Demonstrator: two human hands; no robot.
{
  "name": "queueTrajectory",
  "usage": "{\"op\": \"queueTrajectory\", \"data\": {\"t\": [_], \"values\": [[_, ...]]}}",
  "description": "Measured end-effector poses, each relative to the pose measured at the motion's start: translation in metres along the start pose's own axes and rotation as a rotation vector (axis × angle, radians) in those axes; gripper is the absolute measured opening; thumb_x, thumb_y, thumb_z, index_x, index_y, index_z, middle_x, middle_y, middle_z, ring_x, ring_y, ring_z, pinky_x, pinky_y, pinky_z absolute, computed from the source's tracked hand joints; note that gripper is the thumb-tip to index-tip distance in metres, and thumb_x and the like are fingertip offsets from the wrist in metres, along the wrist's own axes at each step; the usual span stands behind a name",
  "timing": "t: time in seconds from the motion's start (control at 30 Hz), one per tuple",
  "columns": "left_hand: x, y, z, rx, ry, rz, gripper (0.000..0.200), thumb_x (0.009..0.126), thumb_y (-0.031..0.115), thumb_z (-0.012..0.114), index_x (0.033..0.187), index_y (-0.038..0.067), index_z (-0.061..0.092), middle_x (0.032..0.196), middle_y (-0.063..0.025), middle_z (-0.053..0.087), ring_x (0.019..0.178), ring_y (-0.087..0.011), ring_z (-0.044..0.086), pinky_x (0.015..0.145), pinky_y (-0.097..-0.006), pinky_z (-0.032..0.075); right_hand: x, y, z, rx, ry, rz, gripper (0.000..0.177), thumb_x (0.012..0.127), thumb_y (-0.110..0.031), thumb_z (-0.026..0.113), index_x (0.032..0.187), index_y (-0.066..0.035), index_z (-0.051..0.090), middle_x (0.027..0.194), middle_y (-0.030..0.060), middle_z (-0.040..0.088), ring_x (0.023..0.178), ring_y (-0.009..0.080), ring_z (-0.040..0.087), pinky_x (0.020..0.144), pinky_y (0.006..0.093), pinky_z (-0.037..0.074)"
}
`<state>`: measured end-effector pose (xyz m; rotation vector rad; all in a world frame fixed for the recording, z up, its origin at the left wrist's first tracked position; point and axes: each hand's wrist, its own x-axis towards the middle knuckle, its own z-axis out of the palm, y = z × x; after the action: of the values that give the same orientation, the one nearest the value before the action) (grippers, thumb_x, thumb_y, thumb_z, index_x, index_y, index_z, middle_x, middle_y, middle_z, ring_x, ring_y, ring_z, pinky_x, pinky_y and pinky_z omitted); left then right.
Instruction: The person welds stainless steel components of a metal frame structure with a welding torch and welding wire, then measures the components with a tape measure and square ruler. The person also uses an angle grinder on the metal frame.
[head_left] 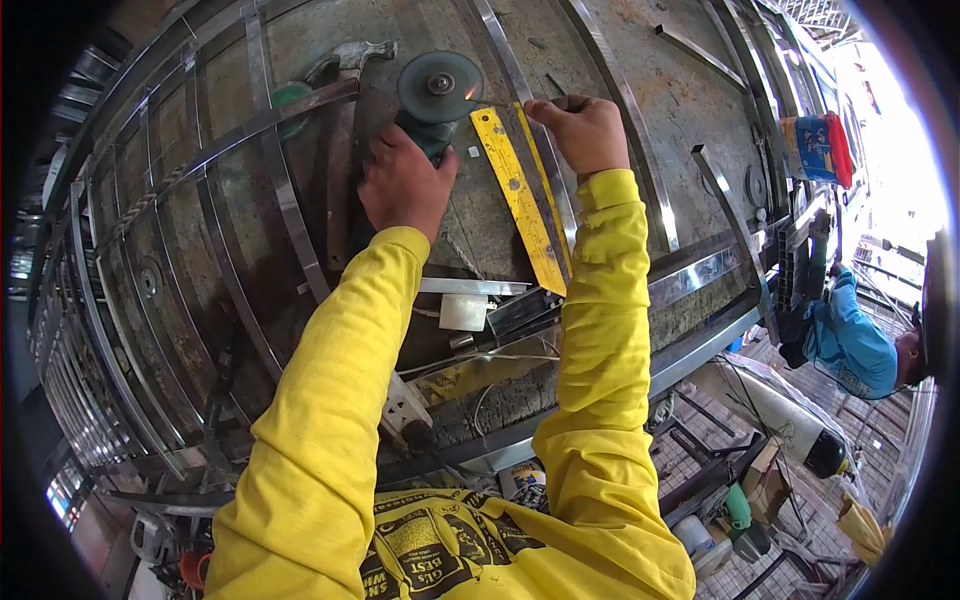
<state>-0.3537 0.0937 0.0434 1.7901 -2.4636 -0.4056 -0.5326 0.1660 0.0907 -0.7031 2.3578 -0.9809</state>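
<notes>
My left hand (405,185) is wrapped round the body of an angle grinder (432,135), its disc (440,85) facing up towards me. A thin metal rod (497,103) is pinched in the fingers of my right hand (585,135). The rod's far end meets the disc near its right edge, where a small orange glow shows. Below the rod, a yellow strip with dark markings and holes (515,190) lies slanted on the metal worktable (470,215). A hammer (342,130) rests left of the grinder.
Long shiny metal bars (625,110) lie across the table. A white block (463,312) and a power socket strip (405,400) are near the front edge. At right are a blue and red packet (815,148), a gas cylinder (770,405) and another person in blue (855,335).
</notes>
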Motion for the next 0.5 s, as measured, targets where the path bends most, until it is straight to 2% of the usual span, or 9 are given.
{"op": "queueTrajectory", "data": {"t": [0.07, 0.13, 0.23, 0.5], "values": [[-0.001, 0.001, 0.001, 0.035, 0.048, 0.016, 0.060, 0.080, 0.051, 0.072, 0.108, 0.004, 0.049, 0.104, -0.0138, 0.062, 0.093, -0.0305, 0.069, 0.070, -0.0417, 0.059, 0.003, 0.000, 0.000, -0.025, 0.002, -0.009, 0.038, 0.073, -0.032, 0.083, 0.083, 0.004, 0.076, 0.063, 0.0080, 0.063, 0.058, 0.0151, 0.054, 0.062, 0.0321, 0.046], [0.000, 0.001, 0.001, 0.031, 0.041, 0.011, 0.059, 0.080, 0.051, 0.072, 0.108, 0.004, 0.049, 0.104, -0.0139, 0.062, 0.093, -0.0306, 0.069, 0.070, -0.0418, 0.059, 0.005, -0.001, 0.000, -0.028, 0.000, -0.033, 0.038, 0.073, -0.033, 0.083, 0.081, 0.004, 0.076, 0.062, 0.0081, 0.062, 0.057, 0.0158, 0.054, 0.061, 0.0321, 0.046], [0.000, 0.001, 0.001, 0.035, 0.036, 0.000, 0.059, 0.080, 0.051, 0.072, 0.107, 0.004, 0.050, 0.104, -0.0141, 0.062, 0.093, -0.0307, 0.069, 0.070, -0.0420, 0.059, 0.008, -0.002, -0.001, -0.087, -0.007, -0.076, 0.042, 0.075, -0.036, 0.082, 0.086, 0.004, 0.076, 0.070, 0.0190, 0.069, 0.059, 0.0245, 0.065, 0.064, 0.0361, 0.053], [0.001, 0.002, 0.002, 0.055, 0.032, -0.011, 0.060, 0.080, 0.052, 0.072, 0.108, 0.004, 0.050, 0.104, -0.0143, 0.062, 0.094, -0.0308, 0.069, 0.072, -0.0420, 0.059, 0.016, -0.002, -0.004, -0.169, -0.035, -0.077, 0.046, 0.076, -0.040, 0.080, 0.085, 0.004, 0.075, 0.071, 0.0202, 0.069, 0.061, 0.0275, 0.067, 0.066, 0.0378, 0.053]]}}
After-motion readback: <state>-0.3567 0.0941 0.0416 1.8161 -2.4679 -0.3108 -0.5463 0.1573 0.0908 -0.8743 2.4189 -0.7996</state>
